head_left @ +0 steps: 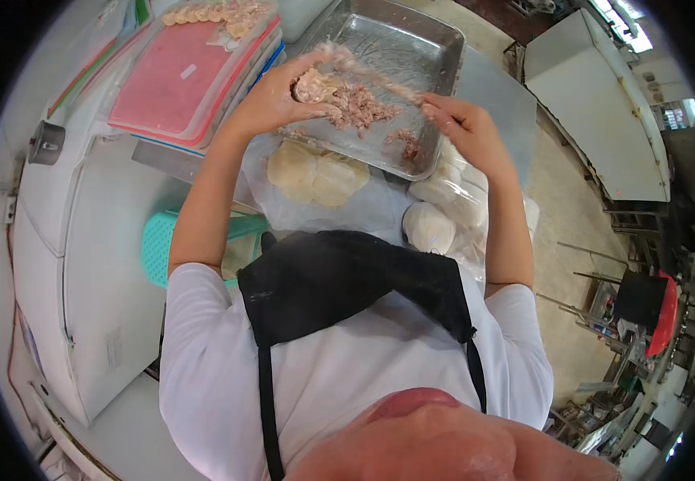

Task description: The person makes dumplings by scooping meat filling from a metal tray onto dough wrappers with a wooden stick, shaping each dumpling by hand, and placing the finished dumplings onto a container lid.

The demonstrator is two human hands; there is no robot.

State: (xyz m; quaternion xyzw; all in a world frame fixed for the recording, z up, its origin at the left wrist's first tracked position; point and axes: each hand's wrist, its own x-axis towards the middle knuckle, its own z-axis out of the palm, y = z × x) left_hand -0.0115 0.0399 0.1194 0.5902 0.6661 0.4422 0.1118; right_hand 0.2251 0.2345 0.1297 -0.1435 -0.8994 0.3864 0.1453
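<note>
Filling (363, 111) lies heaped in the near part of a metal tray (399, 40) in the head view, with a smaller clump by the tray's right side. The left hand (273, 98) is over the tray's near left corner, its grip curled around a wrapper (305, 88) laden with filling – thumb below, fingers above. The right hand (464, 127), near the tray's right side, has its grip pinched on one end of a stick (375, 78). The stick slants across the tray toward the left hand, blurred, its far end coated with filling; whether it touches the wrapper cannot be told.

Pale dough rounds (315, 172) overlap on a clear sheet (275, 200) just in front of the tray. To their right, dough balls (429, 227) sit close together, some under clear plastic. The tabletop (508, 104) shows past the tray's right side. On the left stand stacked boxes (167, 84) with a red lid – shaped pieces (211, 14) lie at the far end. A teal stool (159, 248) stands below, beside the left forearm.
</note>
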